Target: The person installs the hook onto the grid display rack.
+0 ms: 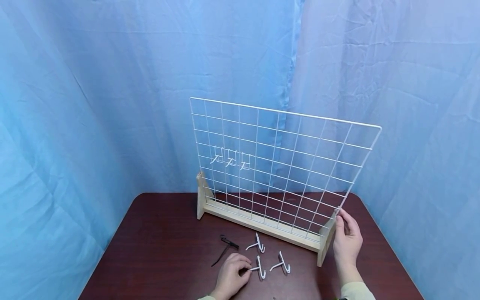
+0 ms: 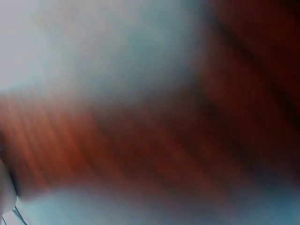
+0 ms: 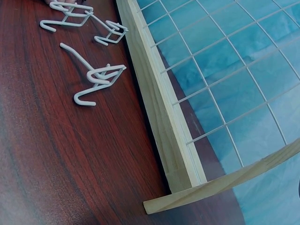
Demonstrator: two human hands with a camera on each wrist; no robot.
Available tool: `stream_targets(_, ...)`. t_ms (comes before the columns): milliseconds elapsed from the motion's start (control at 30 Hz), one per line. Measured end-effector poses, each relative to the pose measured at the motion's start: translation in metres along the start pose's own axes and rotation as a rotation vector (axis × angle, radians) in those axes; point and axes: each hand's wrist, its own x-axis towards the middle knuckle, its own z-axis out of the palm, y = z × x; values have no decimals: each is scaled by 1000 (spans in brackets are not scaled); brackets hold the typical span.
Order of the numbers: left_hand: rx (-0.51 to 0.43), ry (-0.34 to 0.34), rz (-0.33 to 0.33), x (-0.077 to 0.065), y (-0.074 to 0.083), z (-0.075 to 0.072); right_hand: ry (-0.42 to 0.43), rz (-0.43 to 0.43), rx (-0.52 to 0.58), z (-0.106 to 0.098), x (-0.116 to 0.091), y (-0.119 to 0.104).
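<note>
A white wire grid panel (image 1: 285,141) stands in a wooden base (image 1: 262,229). My right hand (image 1: 348,241) grips the panel's right edge, by the top of the wooden side support (image 1: 327,241). Down at the table's front, my left hand (image 1: 233,273) pinches the prong of a white wire hook (image 1: 260,268) between thumb and fingers. Around it lie two more white hooks, one behind (image 1: 258,243) and one to the right (image 1: 282,263). A black hook (image 1: 226,248) lies left of them. In the left wrist view everything is blurred.
Three white hooks (image 1: 230,160) hang in a row on the panel's left half. The dark red wood table (image 1: 157,250) carries the stand and loose hooks. Blue curtains (image 1: 150,104) enclose the back and sides.
</note>
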Motion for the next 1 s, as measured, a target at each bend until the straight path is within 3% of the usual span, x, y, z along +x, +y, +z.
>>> stream_targets(233,6,58,-30,2,1,3,-1,1,-10,0,-1,0)
stream_targets(400,19,83,-88,6,4,1,-3,-9,-9,1,0,0)
stream_targets(1000,-9,72,-158,19,13,0,-2,-3,-2,0,0,1)
